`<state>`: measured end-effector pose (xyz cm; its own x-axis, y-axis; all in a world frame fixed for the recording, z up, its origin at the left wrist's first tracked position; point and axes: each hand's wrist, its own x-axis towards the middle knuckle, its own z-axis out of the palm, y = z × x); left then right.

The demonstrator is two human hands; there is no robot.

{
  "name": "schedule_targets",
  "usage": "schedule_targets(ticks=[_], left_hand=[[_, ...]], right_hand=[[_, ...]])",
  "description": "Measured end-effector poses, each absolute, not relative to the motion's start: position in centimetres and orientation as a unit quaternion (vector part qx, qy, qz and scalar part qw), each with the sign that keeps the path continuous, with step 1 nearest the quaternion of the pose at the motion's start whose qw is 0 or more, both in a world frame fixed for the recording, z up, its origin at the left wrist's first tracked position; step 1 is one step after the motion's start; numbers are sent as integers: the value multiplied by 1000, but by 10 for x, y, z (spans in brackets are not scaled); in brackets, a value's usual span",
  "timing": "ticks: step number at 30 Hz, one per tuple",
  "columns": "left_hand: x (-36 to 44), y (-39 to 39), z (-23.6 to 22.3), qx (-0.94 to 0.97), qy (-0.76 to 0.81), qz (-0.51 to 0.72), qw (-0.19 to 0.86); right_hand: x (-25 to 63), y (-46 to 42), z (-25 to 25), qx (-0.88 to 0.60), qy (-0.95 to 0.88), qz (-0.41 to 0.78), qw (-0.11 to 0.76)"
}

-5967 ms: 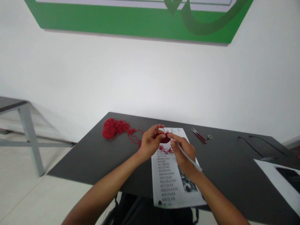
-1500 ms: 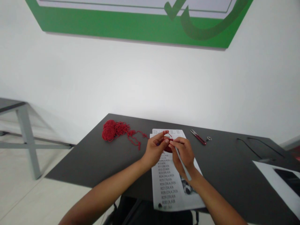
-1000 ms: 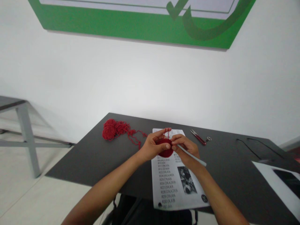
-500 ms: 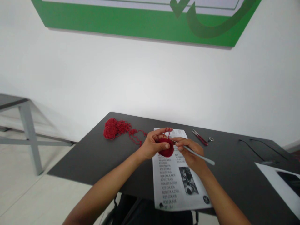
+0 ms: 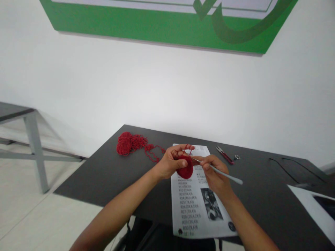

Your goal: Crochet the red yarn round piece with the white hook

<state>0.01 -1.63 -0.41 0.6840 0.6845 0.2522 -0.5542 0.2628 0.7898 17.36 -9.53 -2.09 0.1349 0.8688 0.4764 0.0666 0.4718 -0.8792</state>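
My left hand [image 5: 171,162] pinches a small round red crochet piece [image 5: 185,169] between thumb and fingers, with red yarn looped over its raised index finger. My right hand [image 5: 216,172] is closed on a crochet hook [image 5: 227,175] with a pale grey handle. The hook's metal tip points left and meets the top edge of the crochet piece; the exact stitch is too small to make out. Beneath both hands lies a printed pattern sheet [image 5: 187,209] with rows of text and a dark photo.
A tangled ball of red yarn [image 5: 125,143] lies at the table's back left, its strand trailing toward my left hand. Red-handled thread snips [image 5: 225,155] and a small ring [image 5: 237,157] sit behind my right hand. Eyeglasses [image 5: 295,174] and a white sheet [image 5: 311,205] are on the right.
My right hand and the hook have shifted slightly right, away from the crochet piece. The yarn loop at the left index finger now slants more. The whole view has shifted a little.
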Motion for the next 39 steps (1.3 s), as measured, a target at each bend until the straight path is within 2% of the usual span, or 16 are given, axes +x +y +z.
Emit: schedule_targets(ticks=[6,12,18,27,33,39], left_hand=[[1,-19,-3,391,47,366,843],[2,-20,-7,379,17,350,857],[4,-20,-13,397,21,333,855],[11,-19,-10,554,166,401,710],[17,-24,-12,551,201,406,701],[17,-23,-11,539,205,415,703]], right_hand=[[167,-96,-17,-391,-580,330,634],[156,-95,-10,-329,-525,446,646],[156,-90,-15,-302,-477,496,660],[160,-78,-23,-333,-447,389,734],[158,-76,-25,-375,-381,412,738],[164,-77,-31,-433,-430,336,717]])
